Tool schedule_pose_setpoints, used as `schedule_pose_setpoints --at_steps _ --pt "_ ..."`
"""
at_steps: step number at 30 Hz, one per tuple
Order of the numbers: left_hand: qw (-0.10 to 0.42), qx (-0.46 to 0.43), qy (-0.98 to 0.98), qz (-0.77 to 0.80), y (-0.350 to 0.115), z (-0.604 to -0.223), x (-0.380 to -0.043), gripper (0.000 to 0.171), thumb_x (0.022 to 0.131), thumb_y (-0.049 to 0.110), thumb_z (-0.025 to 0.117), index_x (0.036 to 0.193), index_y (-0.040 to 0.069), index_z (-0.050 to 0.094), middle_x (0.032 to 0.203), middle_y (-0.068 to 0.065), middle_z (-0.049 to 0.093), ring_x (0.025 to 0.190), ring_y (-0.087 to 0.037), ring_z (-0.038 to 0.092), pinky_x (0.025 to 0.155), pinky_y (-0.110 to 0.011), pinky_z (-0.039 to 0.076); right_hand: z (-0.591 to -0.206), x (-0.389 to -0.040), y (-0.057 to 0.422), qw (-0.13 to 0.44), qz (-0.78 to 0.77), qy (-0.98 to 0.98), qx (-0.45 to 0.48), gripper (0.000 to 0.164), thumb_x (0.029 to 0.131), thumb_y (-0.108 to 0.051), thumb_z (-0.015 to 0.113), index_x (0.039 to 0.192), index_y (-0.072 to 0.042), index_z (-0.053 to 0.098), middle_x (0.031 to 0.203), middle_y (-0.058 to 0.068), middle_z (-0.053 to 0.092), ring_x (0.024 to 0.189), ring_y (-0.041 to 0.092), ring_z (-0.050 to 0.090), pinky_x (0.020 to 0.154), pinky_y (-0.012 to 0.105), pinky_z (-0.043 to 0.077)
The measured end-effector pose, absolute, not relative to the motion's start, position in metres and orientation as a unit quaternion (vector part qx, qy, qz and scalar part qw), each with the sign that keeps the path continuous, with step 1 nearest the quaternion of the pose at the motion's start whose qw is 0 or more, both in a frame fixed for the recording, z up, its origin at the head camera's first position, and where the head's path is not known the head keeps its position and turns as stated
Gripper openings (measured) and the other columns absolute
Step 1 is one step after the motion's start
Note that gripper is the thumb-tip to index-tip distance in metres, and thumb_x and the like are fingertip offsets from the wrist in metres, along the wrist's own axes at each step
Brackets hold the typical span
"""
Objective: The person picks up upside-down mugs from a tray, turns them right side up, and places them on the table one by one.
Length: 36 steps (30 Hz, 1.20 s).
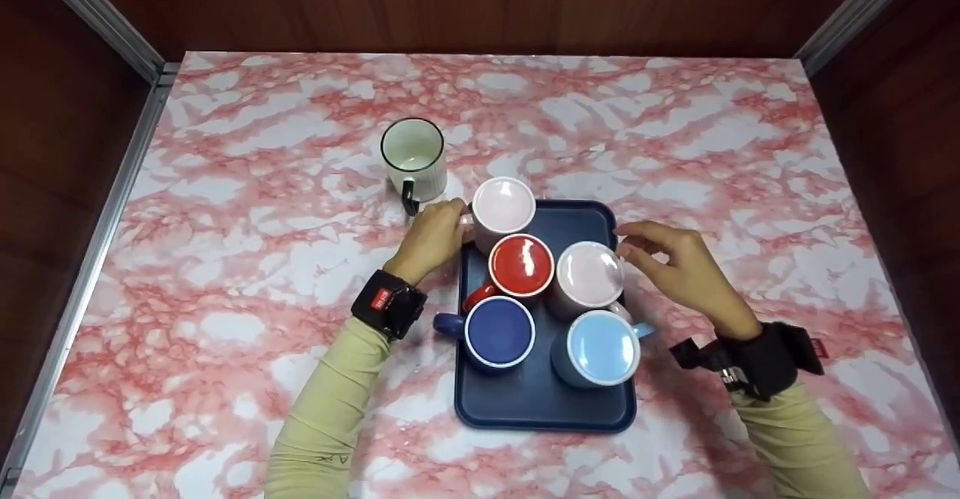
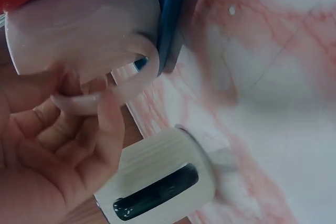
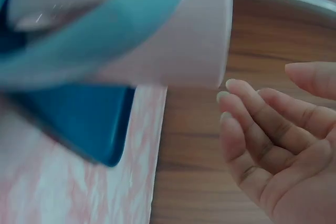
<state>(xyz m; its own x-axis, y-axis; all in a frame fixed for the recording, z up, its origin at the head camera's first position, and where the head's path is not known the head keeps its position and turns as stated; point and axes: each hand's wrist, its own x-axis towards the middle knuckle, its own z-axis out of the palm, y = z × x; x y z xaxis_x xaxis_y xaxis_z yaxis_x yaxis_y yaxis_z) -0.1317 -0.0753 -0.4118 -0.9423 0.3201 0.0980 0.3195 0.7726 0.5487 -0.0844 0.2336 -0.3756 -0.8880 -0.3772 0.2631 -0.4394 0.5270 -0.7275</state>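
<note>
My left hand (image 1: pixel 433 238) pinches the handle of a pale pink mug (image 1: pixel 504 206) at the far left corner of a dark blue tray (image 1: pixel 544 405). In the left wrist view, fingers and thumb curl round that pink handle (image 2: pixel 131 85). My right hand (image 1: pixel 679 266) hovers at the tray's right edge with loosely bent fingers, nothing between them, near a second pale pink mug (image 1: pixel 590 275). A red mug (image 1: pixel 521 265), a dark blue mug (image 1: pixel 500 332) and a light blue mug (image 1: pixel 602 349) also stand on the tray, close together.
Beyond my left hand, a white mug with a black rim and handle (image 1: pixel 415 155) stands on the pink-and-white marbled table (image 1: pixel 262 184). Dark wood panels (image 1: pixel 480 4) with metal edge strips (image 1: pixel 156 101) enclose the table at the back and sides.
</note>
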Motion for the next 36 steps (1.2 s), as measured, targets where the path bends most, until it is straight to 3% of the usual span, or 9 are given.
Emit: schedule_pose_setpoints --at_steps 5,8,14,20,25,30,36 --pt "0.081 0.139 0.915 0.371 -0.074 -0.412 -0.131 0.011 0.087 0.01 0.059 0.084 0.0 0.054 0.075 -0.011 0.06 0.074 -0.027 0.057 0.068 -0.036 0.045 -0.364 -0.08 0.226 -0.046 0.529 -0.828 0.179 0.018 0.087 0.004 0.057 0.104 0.006 0.063 0.088 0.016 0.064 0.072 0.015 0.061 0.065 0.021 0.049" --pt "0.104 0.106 0.889 0.434 -0.071 -0.412 -0.13 0.012 0.089 0.01 0.057 0.082 0.001 0.053 0.068 -0.005 0.056 0.066 -0.018 0.053 0.062 -0.027 0.042 -0.358 -0.078 0.223 -0.081 0.577 -0.796 0.167 0.018 0.089 0.001 0.055 0.104 0.009 0.061 0.083 0.018 0.062 0.069 0.018 0.06 0.062 0.025 0.049" --pt "0.078 0.064 0.864 0.493 -0.066 -0.408 -0.128 0.014 0.092 0.009 0.053 0.081 0.001 0.052 0.064 -0.003 0.052 0.056 -0.012 0.051 0.054 -0.021 0.043 -0.35 -0.075 0.217 -0.117 0.619 -0.76 0.161 0.019 0.089 0.004 0.052 0.104 0.014 0.058 0.077 0.019 0.061 0.069 0.021 0.061 0.062 0.027 0.05" --pt "0.052 0.029 0.86 0.507 -0.066 -0.397 -0.128 0.015 0.092 0.01 0.053 0.082 -0.002 0.056 0.067 -0.007 0.057 0.064 -0.024 0.059 0.059 -0.022 0.042 -0.34 -0.068 0.212 -0.143 0.606 -0.767 0.154 0.019 0.091 -0.002 0.053 0.104 0.01 0.06 0.078 0.018 0.062 0.071 0.026 0.061 0.064 0.033 0.051" --pt "0.03 -0.019 0.816 0.577 -0.066 -0.37 -0.124 0.014 0.091 0.009 0.055 0.082 -0.002 0.056 0.062 -0.002 0.053 0.055 -0.012 0.049 0.051 -0.019 0.036 -0.333 -0.06 0.204 -0.152 0.609 -0.762 0.16 0.019 0.091 -0.004 0.054 0.103 0.008 0.062 0.08 0.018 0.062 0.071 0.026 0.061 0.065 0.036 0.051" --pt "0.051 -0.069 0.687 0.721 -0.058 -0.345 -0.115 0.012 0.091 0.005 0.052 0.082 -0.002 0.051 0.06 -0.001 0.046 0.049 -0.007 0.044 0.041 -0.015 0.033 -0.329 -0.052 0.191 -0.17 0.617 -0.755 0.146 0.022 0.09 -0.01 0.057 0.102 0.008 0.062 0.081 0.014 0.064 0.073 0.024 0.062 0.068 0.036 0.052" --pt "0.106 -0.067 0.531 0.838 -0.041 -0.332 -0.099 0.01 0.093 -0.001 0.043 0.084 -0.002 0.046 0.067 -0.004 0.041 0.052 -0.009 0.041 0.039 -0.013 0.026 -0.335 -0.05 0.167 -0.194 0.668 -0.709 0.117 0.027 0.091 -0.01 0.055 0.105 0.014 0.058 0.083 0.014 0.065 0.074 0.023 0.063 0.069 0.036 0.052"
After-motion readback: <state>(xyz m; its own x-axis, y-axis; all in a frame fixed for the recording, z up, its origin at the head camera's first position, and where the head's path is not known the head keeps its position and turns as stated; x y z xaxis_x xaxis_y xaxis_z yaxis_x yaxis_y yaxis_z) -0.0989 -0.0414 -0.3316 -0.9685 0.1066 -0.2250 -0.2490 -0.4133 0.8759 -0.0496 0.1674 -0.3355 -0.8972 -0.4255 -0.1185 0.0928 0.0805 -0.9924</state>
